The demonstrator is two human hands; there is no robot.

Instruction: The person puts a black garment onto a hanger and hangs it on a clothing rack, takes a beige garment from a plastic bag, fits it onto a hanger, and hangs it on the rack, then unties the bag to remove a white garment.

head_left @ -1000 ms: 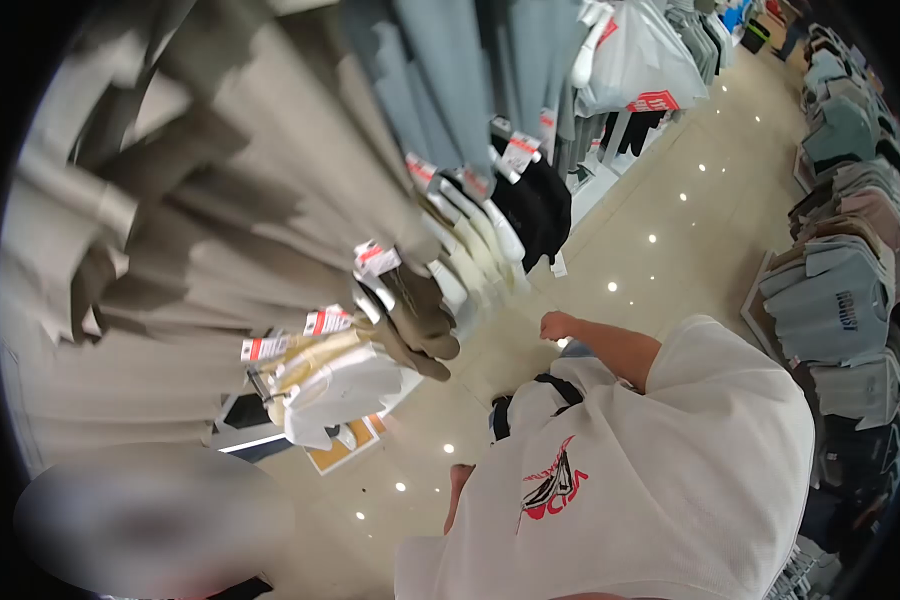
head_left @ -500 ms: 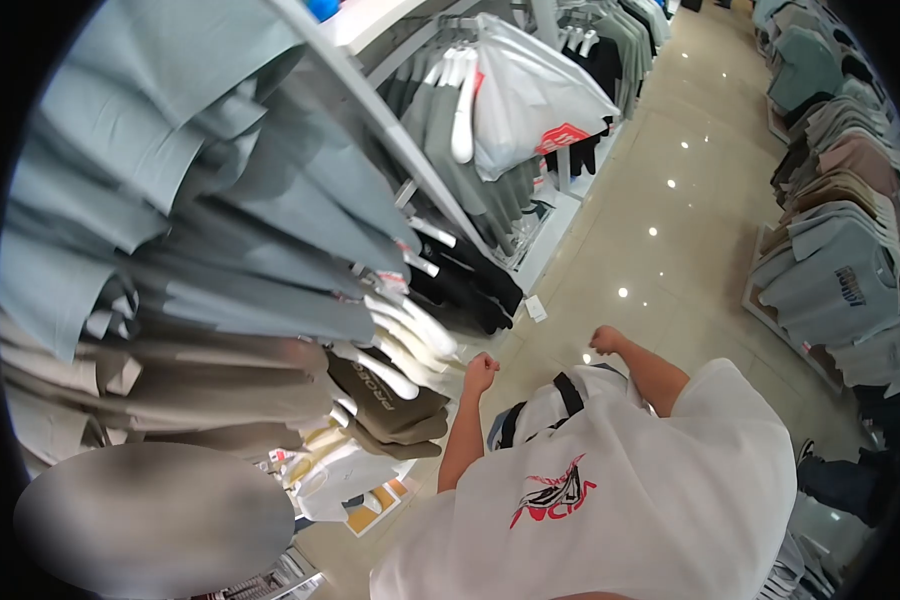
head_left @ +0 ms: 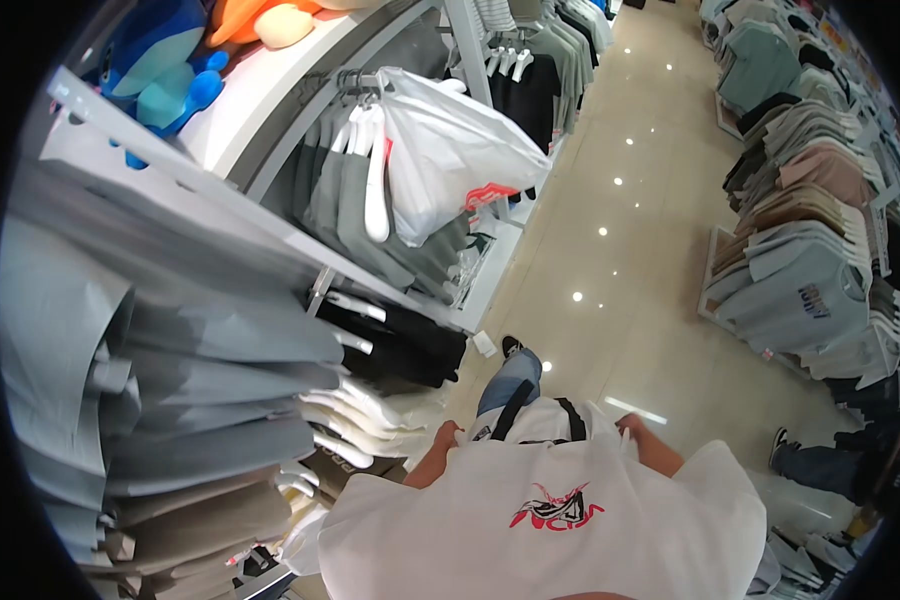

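Note:
A white T-shirt point(head_left: 660, 510) with a red and black logo, worn on my body, fills the bottom middle. My left hand point(head_left: 447, 437) is closed at the left end of its hem, beside the white hangers point(head_left: 365, 425) on the rack. At the right end of the hem my right hand point(head_left: 634, 428) is closed, with a fold of the white cloth at its fingers. The hem looks stretched between both hands; the fingertips are partly hidden. Just beyond it shows white cloth with black straps point(head_left: 515, 410), above a leg in blue jeans point(head_left: 510, 380).
Grey-blue garments point(head_left: 210, 350) hang close on the left. A white plastic bag point(head_left: 450, 160) hangs on a rack farther along. Plush toys point(head_left: 160, 70) sit on the shelf above. The tiled aisle point(head_left: 590, 250) runs ahead; T-shirts point(head_left: 800, 270) line its right side. A person's leg point(head_left: 815, 470) is at right.
Both fists have come back from in front of my body to the shirt's hem. The view has shifted, bringing the plush toys in and a jeans leg and shoe forward.

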